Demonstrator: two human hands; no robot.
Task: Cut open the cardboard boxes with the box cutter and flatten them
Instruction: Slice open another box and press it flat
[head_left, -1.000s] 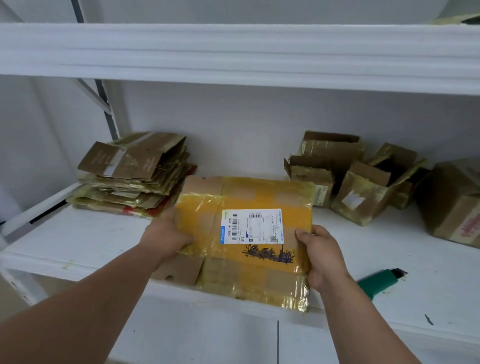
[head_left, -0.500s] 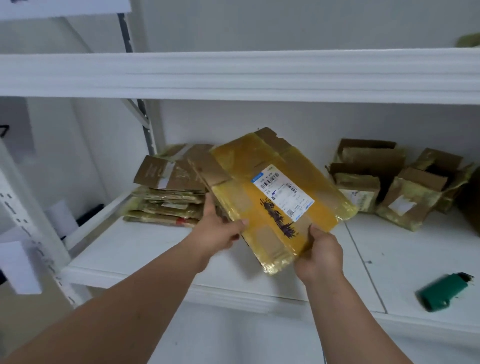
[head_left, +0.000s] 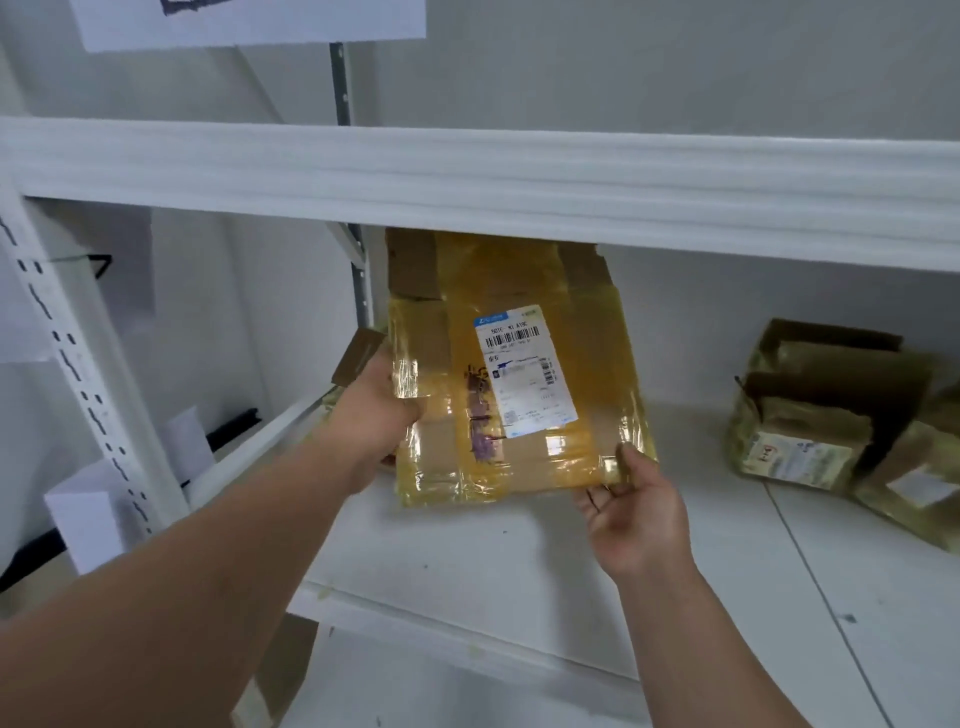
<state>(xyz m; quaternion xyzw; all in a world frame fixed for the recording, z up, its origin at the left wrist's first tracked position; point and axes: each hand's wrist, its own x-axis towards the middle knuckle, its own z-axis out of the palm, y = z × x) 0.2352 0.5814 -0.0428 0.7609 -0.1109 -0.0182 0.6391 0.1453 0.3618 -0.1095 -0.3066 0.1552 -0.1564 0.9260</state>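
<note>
Nearest, the right hand (head_left: 636, 512) pinches the lower right corner of a flattened cardboard box (head_left: 519, 374), thumb on its front. The left hand (head_left: 376, 415) grips the box's left edge, fingers curled behind it. The box, wrapped in yellowish tape and bearing a white shipping label (head_left: 522, 370), is held upright above the white shelf (head_left: 519, 571). Farther right, opened boxes (head_left: 810, 415) stand on the shelf near the back wall.

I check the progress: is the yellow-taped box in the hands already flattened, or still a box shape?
Flattened. The yellow-taped box looks like one thin sheet, held upright between the left hand and right hand.
</note>
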